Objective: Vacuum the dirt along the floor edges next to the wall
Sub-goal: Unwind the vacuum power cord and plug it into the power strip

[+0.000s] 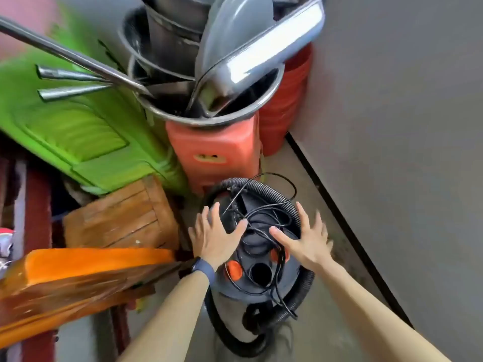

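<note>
**Both grips spread over the vacuum by the wall**

The dark grey drum vacuum cleaner with orange buttons (pixel 243 284) stood on the concrete floor (pixel 300 176) at lower centre, near the grey wall (pixel 392 100) at right. A black ribbed hose (pixel 274 189) and a tangled black cord (pixel 281 280) lay coiled on its top. The left grip (pixel 214 236) and right grip (pixel 304 239) flanked that top, both released, fingers splayed, grasping nothing; whether they touched it was unclear. An orange plastic stool (pixel 211 152) stood just behind.
</note>
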